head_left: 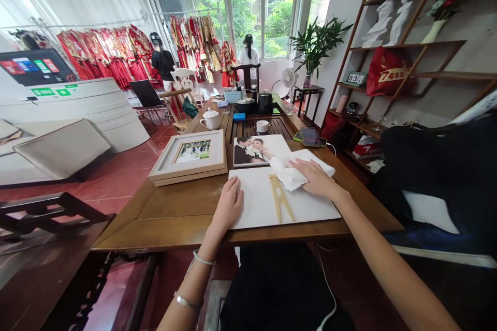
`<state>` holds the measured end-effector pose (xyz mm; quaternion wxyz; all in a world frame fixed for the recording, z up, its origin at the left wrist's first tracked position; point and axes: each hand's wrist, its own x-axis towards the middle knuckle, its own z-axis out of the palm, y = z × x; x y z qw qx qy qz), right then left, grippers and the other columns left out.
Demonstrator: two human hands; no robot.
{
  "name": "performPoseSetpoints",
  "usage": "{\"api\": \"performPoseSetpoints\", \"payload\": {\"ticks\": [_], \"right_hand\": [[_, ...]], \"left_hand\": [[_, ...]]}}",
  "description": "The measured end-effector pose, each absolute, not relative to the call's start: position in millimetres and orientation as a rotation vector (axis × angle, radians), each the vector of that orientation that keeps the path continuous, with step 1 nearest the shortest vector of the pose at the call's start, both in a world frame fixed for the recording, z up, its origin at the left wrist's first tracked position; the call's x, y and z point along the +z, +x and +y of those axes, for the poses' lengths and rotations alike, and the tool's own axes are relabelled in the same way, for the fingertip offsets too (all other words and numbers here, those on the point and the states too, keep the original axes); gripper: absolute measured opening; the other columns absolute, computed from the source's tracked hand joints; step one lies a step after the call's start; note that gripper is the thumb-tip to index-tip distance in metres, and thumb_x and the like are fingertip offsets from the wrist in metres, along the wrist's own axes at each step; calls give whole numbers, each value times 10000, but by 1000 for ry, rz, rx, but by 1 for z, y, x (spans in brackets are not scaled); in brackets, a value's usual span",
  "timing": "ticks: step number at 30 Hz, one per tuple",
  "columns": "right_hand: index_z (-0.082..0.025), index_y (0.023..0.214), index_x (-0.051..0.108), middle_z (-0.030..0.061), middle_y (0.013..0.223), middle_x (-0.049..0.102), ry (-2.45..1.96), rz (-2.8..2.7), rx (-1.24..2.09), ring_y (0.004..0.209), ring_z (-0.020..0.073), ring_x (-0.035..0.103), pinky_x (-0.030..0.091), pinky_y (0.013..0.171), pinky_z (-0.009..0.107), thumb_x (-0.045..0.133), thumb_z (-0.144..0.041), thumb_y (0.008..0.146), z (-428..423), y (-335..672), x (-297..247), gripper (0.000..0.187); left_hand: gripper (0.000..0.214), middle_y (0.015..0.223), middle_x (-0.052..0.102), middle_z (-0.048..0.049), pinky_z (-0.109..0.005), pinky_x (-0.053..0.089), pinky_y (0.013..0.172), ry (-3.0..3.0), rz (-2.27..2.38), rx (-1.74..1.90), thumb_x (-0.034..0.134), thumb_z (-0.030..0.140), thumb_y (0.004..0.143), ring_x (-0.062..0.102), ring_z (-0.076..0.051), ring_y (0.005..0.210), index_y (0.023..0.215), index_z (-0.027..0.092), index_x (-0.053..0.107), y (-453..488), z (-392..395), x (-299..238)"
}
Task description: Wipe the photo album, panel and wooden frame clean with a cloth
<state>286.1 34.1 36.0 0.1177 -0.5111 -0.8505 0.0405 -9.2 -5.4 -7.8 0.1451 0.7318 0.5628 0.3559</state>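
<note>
A white rectangular board (310, 206) lies flat on the wooden table (174, 214) in front of me, with a thin gold stand piece (281, 197) on its face. My left hand (228, 206) rests on the board's left edge, fingers curled down against it. My right hand (316, 178) lies flat, fingers stretched out, pressing a white cloth (292, 171) onto the board's far right part. Just beyond the board lies an unframed wedding photo (258, 150). To its left sit two stacked framed pictures (190, 155).
Farther along the table are a white teapot (211, 118), a white cup (262, 125), a dark kettle (265, 101) and a phone (310, 137). A dark chair (442, 186) stands at right under wooden shelves (411, 46). Two people (163, 62) stand by racks of red garments (112, 51).
</note>
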Motion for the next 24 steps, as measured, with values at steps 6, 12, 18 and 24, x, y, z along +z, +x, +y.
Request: {"api": "performPoseSetpoints", "payload": {"ticks": [6, 12, 18, 24], "right_hand": [[-212, 1351, 475, 53, 1479, 386, -1399, -2558, 129, 1393, 236, 263, 143, 1131, 541, 429, -16, 543, -30, 281, 38, 833], [-299, 1367, 450, 7, 1472, 397, -1244, -2589, 257, 1393, 248, 264, 148, 1131, 568, 433, -17, 583, -94, 301, 43, 832], [-274, 1336, 493, 17, 1468, 403, -1238, -2601, 363, 1383, 248, 290, 166, 1137, 543, 452, -62, 640, -69, 306, 47, 729], [-190, 1357, 469, 54, 1486, 370, -1386, -2586, 296, 1400, 244, 245, 129, 1146, 519, 452, -56, 574, -7, 277, 45, 794]], "left_hand": [[434, 1417, 440, -202, -479, 271, 1144, 2117, 1652, 972, 396, 247, 894, 353, -277, 1365, 1270, 66, 514, -8, -7, -5], [409, 1408, 460, -171, -493, 286, 1134, 2161, 1624, 1023, 410, 234, 892, 369, -271, 1355, 1267, 116, 522, -9, -4, -11], [412, 1410, 456, -173, -505, 288, 1130, 2204, 1592, 1025, 410, 239, 891, 363, -279, 1357, 1272, 122, 517, -12, -3, -13], [426, 1419, 438, -192, -493, 280, 1137, 2194, 1601, 981, 398, 241, 894, 351, -283, 1364, 1278, 92, 508, -11, -4, -10]]}}
